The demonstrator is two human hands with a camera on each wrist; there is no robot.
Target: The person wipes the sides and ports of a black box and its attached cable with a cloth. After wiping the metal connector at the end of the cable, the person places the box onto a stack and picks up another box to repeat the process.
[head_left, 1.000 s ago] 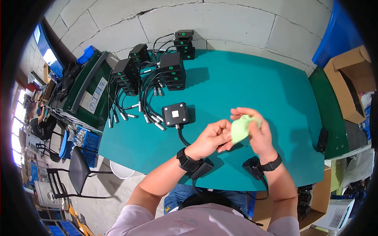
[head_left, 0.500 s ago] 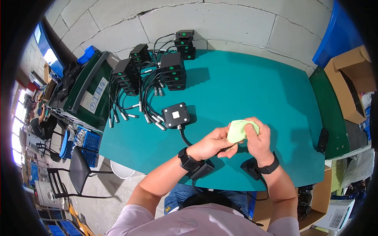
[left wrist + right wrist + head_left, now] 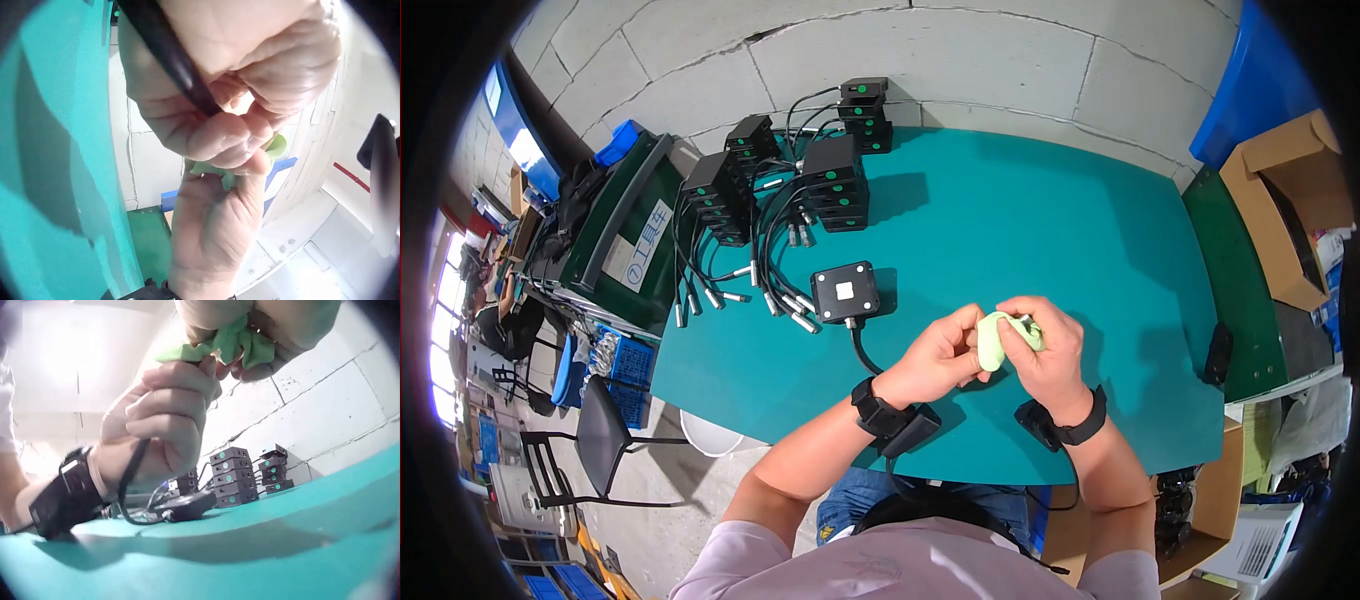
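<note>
My left hand (image 3: 930,358) grips a black cable (image 3: 167,50) in its curled fingers, above the front of the table. The cable runs back to a flat black box (image 3: 846,292) with a white square label, lying on the table. My right hand (image 3: 1052,362) pinches a light green cloth (image 3: 991,346), folded and bunched between thumb and fingers. Both hands meet at the cloth, and the left fingertips are right at its edge. A small silvery piece (image 3: 1027,320) shows in the cloth's folds; the cable's end is hidden. In the right wrist view the cloth (image 3: 232,345) hangs in creases.
Stacks of black boxes (image 3: 835,180) with green dots stand at the back left of the green table (image 3: 1020,220). Their cables end in silver connectors (image 3: 804,322). A block wall (image 3: 1000,60) rises behind. Cardboard boxes (image 3: 1285,215) are at the right.
The cloth was spread wider and is now folded smaller in the right hand. The right hand has turned and its fingers have closed in; the left hand stays nearly in place.
</note>
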